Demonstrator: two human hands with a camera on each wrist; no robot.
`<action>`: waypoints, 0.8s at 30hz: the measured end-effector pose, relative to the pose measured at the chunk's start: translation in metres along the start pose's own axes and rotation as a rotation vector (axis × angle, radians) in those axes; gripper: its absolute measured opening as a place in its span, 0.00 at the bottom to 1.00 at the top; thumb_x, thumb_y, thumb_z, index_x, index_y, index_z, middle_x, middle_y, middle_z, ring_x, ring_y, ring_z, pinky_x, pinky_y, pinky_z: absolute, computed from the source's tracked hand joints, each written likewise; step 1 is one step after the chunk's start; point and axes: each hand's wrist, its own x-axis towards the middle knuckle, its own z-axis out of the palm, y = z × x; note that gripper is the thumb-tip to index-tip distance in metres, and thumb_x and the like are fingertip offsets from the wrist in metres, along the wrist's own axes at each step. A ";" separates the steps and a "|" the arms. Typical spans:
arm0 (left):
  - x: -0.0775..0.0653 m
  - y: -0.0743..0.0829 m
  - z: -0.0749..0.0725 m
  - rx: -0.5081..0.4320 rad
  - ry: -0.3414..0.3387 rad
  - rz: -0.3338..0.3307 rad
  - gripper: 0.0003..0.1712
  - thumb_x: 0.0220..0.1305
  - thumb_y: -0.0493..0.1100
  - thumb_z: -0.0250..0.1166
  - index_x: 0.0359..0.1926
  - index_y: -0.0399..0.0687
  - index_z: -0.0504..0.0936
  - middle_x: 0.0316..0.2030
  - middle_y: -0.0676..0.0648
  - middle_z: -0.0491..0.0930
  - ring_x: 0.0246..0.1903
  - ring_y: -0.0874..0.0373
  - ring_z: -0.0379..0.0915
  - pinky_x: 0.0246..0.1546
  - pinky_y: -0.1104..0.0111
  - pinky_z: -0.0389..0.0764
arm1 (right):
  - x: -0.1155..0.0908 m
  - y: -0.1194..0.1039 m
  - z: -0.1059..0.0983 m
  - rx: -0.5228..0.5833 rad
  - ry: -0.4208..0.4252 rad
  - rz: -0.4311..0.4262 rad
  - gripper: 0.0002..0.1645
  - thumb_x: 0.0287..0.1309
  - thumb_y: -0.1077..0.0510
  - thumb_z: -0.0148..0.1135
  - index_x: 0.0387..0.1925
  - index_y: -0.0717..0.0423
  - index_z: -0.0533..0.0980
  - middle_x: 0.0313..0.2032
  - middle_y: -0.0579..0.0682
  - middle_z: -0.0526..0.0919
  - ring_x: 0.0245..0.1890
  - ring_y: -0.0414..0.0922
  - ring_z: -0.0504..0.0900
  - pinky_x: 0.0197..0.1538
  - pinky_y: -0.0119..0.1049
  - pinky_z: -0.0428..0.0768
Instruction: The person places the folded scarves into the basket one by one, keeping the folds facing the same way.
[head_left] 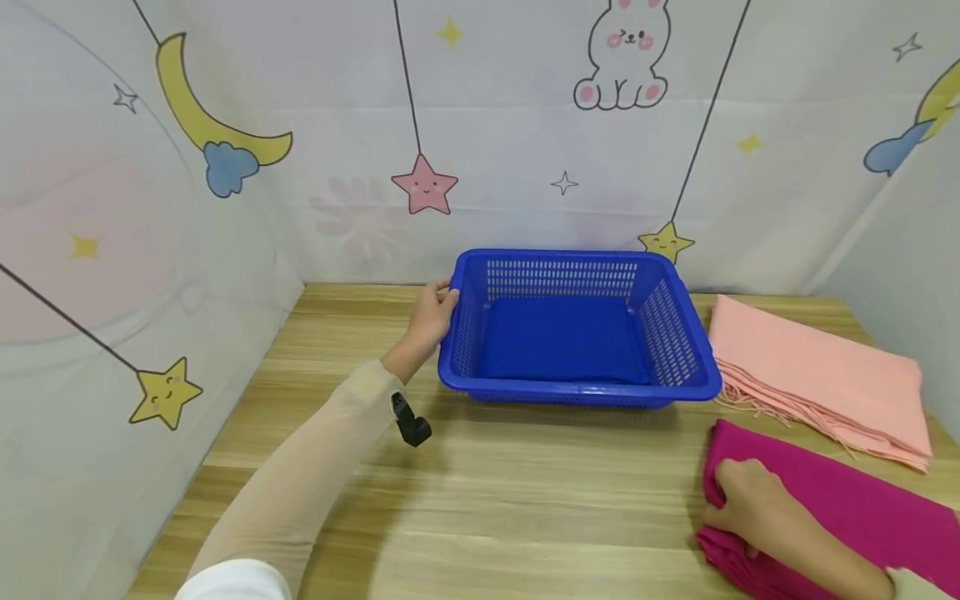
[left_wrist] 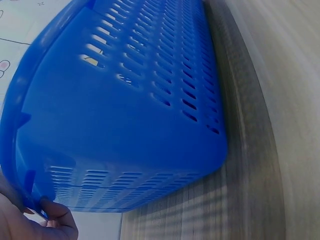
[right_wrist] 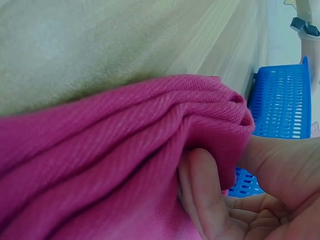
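Observation:
A blue plastic basket [head_left: 581, 389] with slotted walls stands on the table. My left hand [head_left: 433, 315] grips its left rim; the left wrist view shows the fingers [left_wrist: 59, 216] curled at the rim. What looks like a folded blue cloth [head_left: 562, 337] covers the basket floor. At the lower right, my right hand [head_left: 757, 504] holds the left end of a folded magenta scarf [head_left: 847, 492]. Seen from the right wrist, several layers of the scarf [right_wrist: 125, 130] hang in folds, with fingers [right_wrist: 205, 185] tucked against them. Part of the right hand's grip is hidden by the cloth.
A folded pink fringed scarf [head_left: 817, 367] lies to the right of the basket, behind the magenta one. The wood-patterned table [head_left: 480, 500] meets a printed fabric backdrop [head_left: 510, 150] behind the basket. Fabric walls stand at both sides.

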 end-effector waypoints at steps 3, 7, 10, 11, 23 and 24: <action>0.000 0.001 -0.001 -0.002 0.000 -0.003 0.26 0.80 0.40 0.47 0.72 0.32 0.61 0.55 0.31 0.75 0.51 0.40 0.77 0.51 0.54 0.80 | 0.000 0.000 0.000 0.032 -0.015 0.033 0.20 0.39 0.70 0.68 0.16 0.56 0.64 0.13 0.49 0.67 0.03 0.40 0.72 0.10 0.35 0.74; -0.001 0.002 -0.001 0.003 0.002 -0.012 0.26 0.80 0.41 0.48 0.72 0.32 0.62 0.55 0.32 0.75 0.50 0.41 0.76 0.50 0.54 0.80 | -0.001 0.001 0.001 0.057 -0.013 0.043 0.20 0.39 0.71 0.68 0.16 0.56 0.64 0.13 0.49 0.67 0.04 0.40 0.72 0.10 0.35 0.74; -0.002 0.002 -0.001 0.003 -0.001 -0.026 0.26 0.80 0.41 0.48 0.72 0.32 0.62 0.55 0.32 0.75 0.51 0.40 0.76 0.51 0.54 0.80 | -0.003 0.001 0.003 0.062 0.000 0.036 0.20 0.38 0.72 0.68 0.16 0.55 0.64 0.13 0.49 0.67 0.04 0.39 0.72 0.09 0.34 0.74; -0.002 0.002 -0.001 0.003 -0.003 -0.030 0.26 0.80 0.41 0.48 0.72 0.32 0.61 0.56 0.32 0.75 0.51 0.40 0.76 0.51 0.54 0.80 | -0.004 0.001 0.004 0.063 0.003 0.033 0.20 0.38 0.72 0.68 0.16 0.55 0.63 0.13 0.49 0.67 0.03 0.39 0.72 0.09 0.34 0.74; 0.000 0.002 0.000 -0.001 -0.014 -0.020 0.27 0.80 0.41 0.47 0.72 0.31 0.60 0.56 0.31 0.75 0.51 0.40 0.76 0.52 0.54 0.79 | -0.009 -0.006 0.006 0.083 0.009 0.001 0.22 0.38 0.71 0.68 0.14 0.54 0.62 0.12 0.47 0.65 0.03 0.37 0.71 0.09 0.32 0.72; 0.001 0.002 0.000 0.000 -0.014 -0.019 0.27 0.80 0.41 0.47 0.72 0.31 0.60 0.56 0.31 0.75 0.51 0.41 0.76 0.52 0.54 0.79 | -0.009 -0.007 0.007 0.082 0.010 -0.006 0.22 0.38 0.71 0.68 0.14 0.54 0.62 0.12 0.47 0.65 0.03 0.37 0.71 0.09 0.32 0.72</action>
